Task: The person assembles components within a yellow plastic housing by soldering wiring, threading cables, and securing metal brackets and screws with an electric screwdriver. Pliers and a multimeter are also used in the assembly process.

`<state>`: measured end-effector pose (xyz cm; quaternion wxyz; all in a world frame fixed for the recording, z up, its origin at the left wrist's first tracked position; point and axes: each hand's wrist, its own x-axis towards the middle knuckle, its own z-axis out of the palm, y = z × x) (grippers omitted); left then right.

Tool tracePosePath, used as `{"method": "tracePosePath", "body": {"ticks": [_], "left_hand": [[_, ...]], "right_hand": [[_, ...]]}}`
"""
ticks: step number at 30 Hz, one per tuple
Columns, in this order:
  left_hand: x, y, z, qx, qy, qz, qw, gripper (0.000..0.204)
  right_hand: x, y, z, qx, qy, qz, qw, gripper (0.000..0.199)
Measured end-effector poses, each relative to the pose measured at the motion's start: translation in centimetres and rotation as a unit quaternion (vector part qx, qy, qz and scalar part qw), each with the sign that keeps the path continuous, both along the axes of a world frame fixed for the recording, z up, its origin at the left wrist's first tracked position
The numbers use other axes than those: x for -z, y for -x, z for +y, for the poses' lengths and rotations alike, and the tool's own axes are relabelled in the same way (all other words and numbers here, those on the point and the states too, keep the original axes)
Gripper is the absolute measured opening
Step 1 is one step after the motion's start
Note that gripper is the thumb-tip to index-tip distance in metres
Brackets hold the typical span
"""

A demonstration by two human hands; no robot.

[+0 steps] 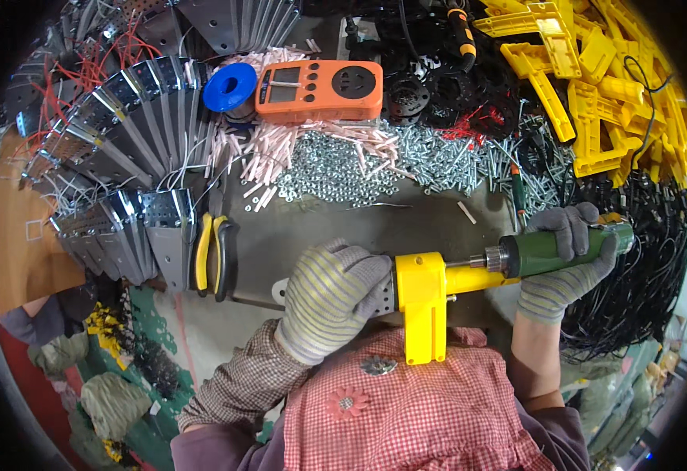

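Note:
My left hand [334,292], in a striped grey glove, is closed on a grey perforated metal plate [385,300]. Fitted to the plate's right end is a yellow plastic handle housing [422,292], one leg of which points down toward my apron. My right hand [564,292], gloved too, wraps round a green electric screwdriver [549,253]. Its bit [461,262] points left, with the tip at the housing's right side. A screw end [451,298] sticks out lower on that side. Whether the tip sits in a screw cannot be made out.
Yellow-black pliers [211,250] lie left, beside stacked metal plates [143,118]. Behind are an orange meter [320,88], a blue spool [229,86], nuts [331,169] and screws [457,161]. Yellow housings [602,102] and black cables [626,290] are heaped right.

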<state>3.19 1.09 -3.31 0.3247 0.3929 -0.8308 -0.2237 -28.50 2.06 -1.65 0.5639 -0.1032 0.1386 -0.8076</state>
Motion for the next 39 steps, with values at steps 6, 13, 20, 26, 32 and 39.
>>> {"method": "tracePosePath", "body": {"ticks": [6,13,20,26,32,39], "left_hand": [[0.1,-0.1,0.3,0.007,0.019,-0.001,1.0,0.023],[-2.5,-2.2,0.2,-0.2,-0.036,0.011,0.979,0.019],[-1.9,-10.6,-5.4,-0.152,0.247,-0.426,0.857,0.017],[-1.1,-9.9,-8.3,-0.128,0.16,-0.592,0.779,0.012],[-3.0,-5.5,-2.9,-0.114,0.194,-0.245,0.943,0.017],[-0.8,-0.4,3.6,-0.028,-0.03,-0.006,0.999,0.02]], "right_hand": [[0.0,0.0,0.1,-0.014,0.023,-0.016,0.999,0.043],[-0.9,1.8,1.4,0.017,0.059,0.011,0.998,0.051],[-1.8,3.5,5.9,0.058,0.057,0.007,0.997,0.051],[-0.3,1.4,6.3,0.058,0.037,-0.022,0.997,0.053],[0.2,1.2,6.6,0.063,0.026,-0.016,0.998,0.052],[0.2,1.2,6.1,0.029,0.039,-0.032,0.998,0.049]]}}
